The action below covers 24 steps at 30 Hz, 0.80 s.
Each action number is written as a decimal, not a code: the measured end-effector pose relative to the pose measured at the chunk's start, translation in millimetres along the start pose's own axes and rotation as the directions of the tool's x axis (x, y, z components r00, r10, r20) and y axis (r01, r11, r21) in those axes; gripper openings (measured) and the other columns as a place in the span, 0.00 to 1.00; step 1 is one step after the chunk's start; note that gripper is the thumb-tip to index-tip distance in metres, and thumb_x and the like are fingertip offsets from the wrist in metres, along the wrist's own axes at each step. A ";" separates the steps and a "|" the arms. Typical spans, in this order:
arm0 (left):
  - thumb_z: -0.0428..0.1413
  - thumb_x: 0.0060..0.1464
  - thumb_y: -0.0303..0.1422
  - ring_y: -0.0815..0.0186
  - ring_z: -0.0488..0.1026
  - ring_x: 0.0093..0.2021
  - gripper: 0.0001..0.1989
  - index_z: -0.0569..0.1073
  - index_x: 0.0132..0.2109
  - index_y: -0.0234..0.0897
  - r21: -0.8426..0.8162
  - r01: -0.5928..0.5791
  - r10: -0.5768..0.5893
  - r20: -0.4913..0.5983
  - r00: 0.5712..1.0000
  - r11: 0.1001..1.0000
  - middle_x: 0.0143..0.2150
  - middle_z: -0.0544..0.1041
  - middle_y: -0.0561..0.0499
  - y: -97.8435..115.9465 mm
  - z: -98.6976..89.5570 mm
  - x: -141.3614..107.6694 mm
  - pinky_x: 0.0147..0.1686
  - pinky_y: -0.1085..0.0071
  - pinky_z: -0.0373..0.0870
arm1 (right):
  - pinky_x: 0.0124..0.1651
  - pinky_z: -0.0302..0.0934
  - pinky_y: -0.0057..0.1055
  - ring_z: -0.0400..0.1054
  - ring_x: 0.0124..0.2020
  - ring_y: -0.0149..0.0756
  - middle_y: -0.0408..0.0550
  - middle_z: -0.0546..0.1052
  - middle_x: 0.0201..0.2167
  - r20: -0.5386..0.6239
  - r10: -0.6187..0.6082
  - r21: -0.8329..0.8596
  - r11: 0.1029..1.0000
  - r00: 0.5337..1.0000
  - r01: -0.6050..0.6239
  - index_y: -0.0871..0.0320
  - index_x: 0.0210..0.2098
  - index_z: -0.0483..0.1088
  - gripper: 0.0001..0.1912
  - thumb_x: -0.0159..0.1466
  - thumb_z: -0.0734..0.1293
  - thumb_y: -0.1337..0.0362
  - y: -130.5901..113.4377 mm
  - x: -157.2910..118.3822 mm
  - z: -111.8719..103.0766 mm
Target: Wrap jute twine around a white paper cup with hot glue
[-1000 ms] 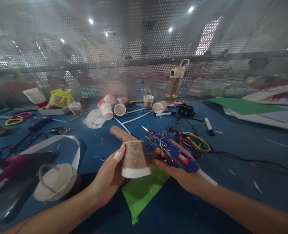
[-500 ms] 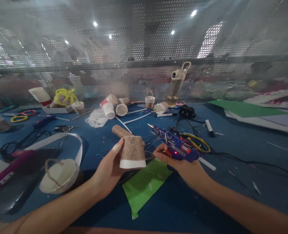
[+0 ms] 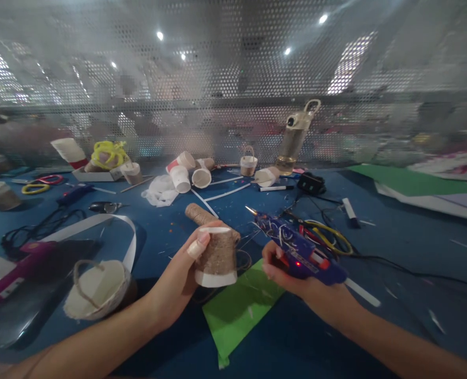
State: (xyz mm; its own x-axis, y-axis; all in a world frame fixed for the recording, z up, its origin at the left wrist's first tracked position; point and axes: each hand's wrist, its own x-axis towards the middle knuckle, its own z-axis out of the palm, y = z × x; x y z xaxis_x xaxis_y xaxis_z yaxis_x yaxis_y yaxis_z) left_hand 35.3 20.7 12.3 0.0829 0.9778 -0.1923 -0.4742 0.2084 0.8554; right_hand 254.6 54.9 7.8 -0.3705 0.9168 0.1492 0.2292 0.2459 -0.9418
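Note:
A paper cup wrapped in brown twine [image 3: 217, 255], white at its rim and base, is gripped by my left hand [image 3: 180, 273], with the thumb along its left side. My right hand [image 3: 296, 273] is closed round a blue glue gun [image 3: 292, 245]; its red light glows and its nozzle points up and left, apart from the cup. A white glue stick [image 3: 363, 292] sticks out of the gun's back. Behind the cup lies a roll of twine [image 3: 199, 215]. Below both hands is a green sheet [image 3: 241, 310] on the blue table.
A small basket with a twine handle [image 3: 97, 289] stands at the left, near a purple tool [image 3: 12, 273]. Paper cups [image 3: 180, 179], a bottle [image 3: 294, 139] and a black adapter [image 3: 311, 182] are further back. Cables and scissors [image 3: 36, 188] lie on the table [image 3: 158, 347].
The cup has tilted, so its white upper rim now shows. My right hand has moved right and slightly down with the glue gun, further from the cup. The view has shifted a little.

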 end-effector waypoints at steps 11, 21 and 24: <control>0.56 0.60 0.47 0.57 0.76 0.50 0.22 0.75 0.55 0.38 0.031 -0.101 0.104 -0.095 0.990 0.994 0.50 0.81 0.45 0.8 -6.2 5.1 0.52 0.61 0.71 | 0.31 0.64 0.28 0.64 0.26 0.29 0.38 0.69 0.28 0.007 -0.059 0.026 0.998 0.998 0.059 0.53 0.29 0.60 0.11 0.60 0.68 0.66 4.7 -5.2 4.8; 0.57 0.59 0.48 0.55 0.76 0.52 0.25 0.74 0.56 0.38 0.033 -0.096 0.098 -0.089 0.991 0.995 0.54 0.80 0.44 1.3 -6.3 6.0 0.51 0.61 0.72 | 0.45 0.72 0.34 0.75 0.38 0.36 0.44 0.78 0.36 0.066 0.098 0.044 0.994 0.993 -0.101 0.52 0.36 0.68 0.12 0.59 0.73 0.56 13.3 -4.5 -1.2; 0.58 0.57 0.48 0.55 0.77 0.51 0.25 0.75 0.56 0.38 0.009 -0.079 0.080 -0.117 0.990 0.997 0.53 0.80 0.45 0.9 -5.7 5.7 0.51 0.62 0.72 | 0.44 0.72 0.33 0.75 0.38 0.34 0.44 0.78 0.37 0.033 0.042 0.076 0.996 0.999 -0.045 0.52 0.33 0.65 0.12 0.59 0.73 0.58 23.5 -9.8 2.5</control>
State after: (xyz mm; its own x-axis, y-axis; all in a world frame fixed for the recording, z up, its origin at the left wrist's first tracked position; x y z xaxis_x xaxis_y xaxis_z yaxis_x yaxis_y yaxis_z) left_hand 30.3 26.3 9.2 -0.0585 0.9822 -0.1783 -0.4716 0.1302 0.8721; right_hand 261.4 51.0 -16.5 -0.3899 0.9155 0.0992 0.1767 0.1801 -0.9676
